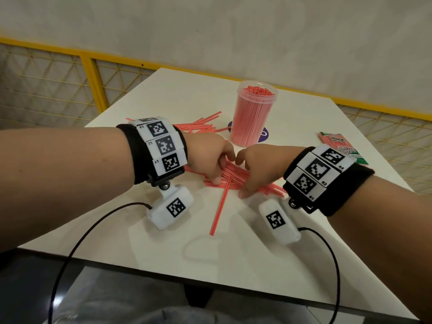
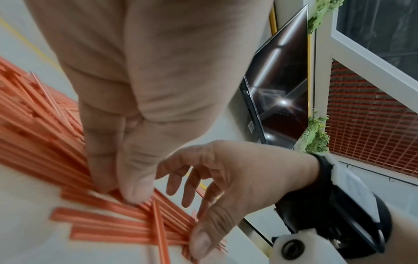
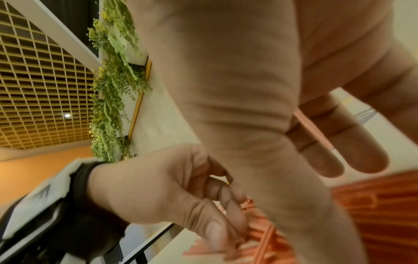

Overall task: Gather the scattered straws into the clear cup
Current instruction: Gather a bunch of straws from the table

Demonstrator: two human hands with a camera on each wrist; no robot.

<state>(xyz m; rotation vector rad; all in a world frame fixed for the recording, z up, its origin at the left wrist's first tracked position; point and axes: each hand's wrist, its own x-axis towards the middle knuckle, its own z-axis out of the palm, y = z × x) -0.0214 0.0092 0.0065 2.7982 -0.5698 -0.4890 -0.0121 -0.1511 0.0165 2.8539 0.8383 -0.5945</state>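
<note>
The thin red-and-white striped plastic straws [image 1: 233,177] are lying in a loose heap on the white bench [image 1: 233,253], just in front of the tall clear plastic cup [image 1: 253,115] already packed with straws; they are looking light, slippery and easily kinked — best pinched around the middle as a bundle; the left hand [image 1: 208,157] and right hand [image 1: 257,169] are pressing in from either side, fingers half curled and touching the heap — neither is gripping any yet.
</note>
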